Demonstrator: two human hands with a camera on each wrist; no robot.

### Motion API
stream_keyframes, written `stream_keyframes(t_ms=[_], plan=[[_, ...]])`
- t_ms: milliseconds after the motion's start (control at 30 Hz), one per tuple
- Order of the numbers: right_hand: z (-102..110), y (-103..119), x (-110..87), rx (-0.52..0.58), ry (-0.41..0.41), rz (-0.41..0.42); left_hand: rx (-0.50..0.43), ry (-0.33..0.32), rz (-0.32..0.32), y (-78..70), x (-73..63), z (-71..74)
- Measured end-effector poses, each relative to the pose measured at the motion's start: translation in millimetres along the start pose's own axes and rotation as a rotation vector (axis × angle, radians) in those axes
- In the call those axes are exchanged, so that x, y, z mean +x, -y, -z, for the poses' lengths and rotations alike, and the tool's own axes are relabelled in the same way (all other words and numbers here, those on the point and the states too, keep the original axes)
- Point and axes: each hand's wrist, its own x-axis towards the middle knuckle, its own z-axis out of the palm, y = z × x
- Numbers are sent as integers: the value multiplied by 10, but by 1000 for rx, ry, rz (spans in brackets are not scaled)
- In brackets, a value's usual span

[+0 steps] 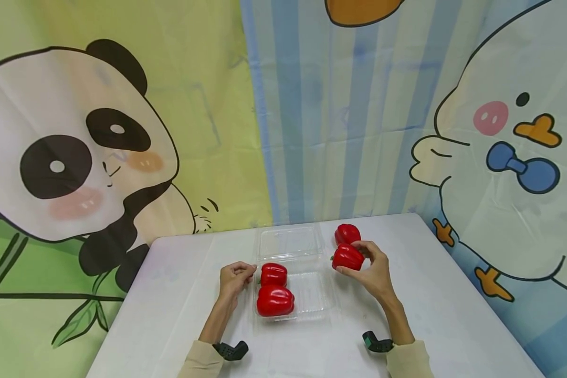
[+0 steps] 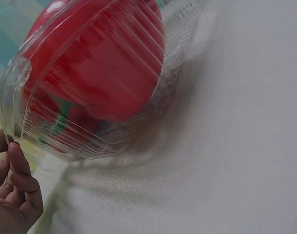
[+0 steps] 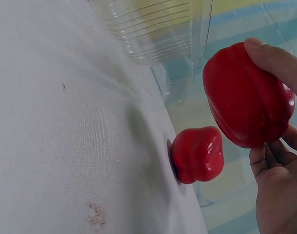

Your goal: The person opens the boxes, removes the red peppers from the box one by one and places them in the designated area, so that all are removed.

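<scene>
Toward the near side of the white counter, a glossy red bell pepper lies in a clear, ribbed plastic container, a second red pepper just behind it. Left of both, the left hand pinches the container's rim with its fingertips. Right of the container, the right hand grips a third red pepper between thumb and fingers, raised off the counter. Beyond, a fourth red pepper rests on the counter, right of the container's open lid. Farthest back hangs a cartoon-printed cloth.
</scene>
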Motion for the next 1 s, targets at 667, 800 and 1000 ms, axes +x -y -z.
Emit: stream_keyframes(t_ms=[667, 800, 1000], plan=[[41, -39, -37, -30, -18, -33, 29, -7, 18, -13, -24, -8], [47, -53, -34, -33, -24, -35, 28, -8, 11, -23, -26, -19], [52, -47, -36, -25, -29, -46, 36, -8, 7, -26, -16, -25]])
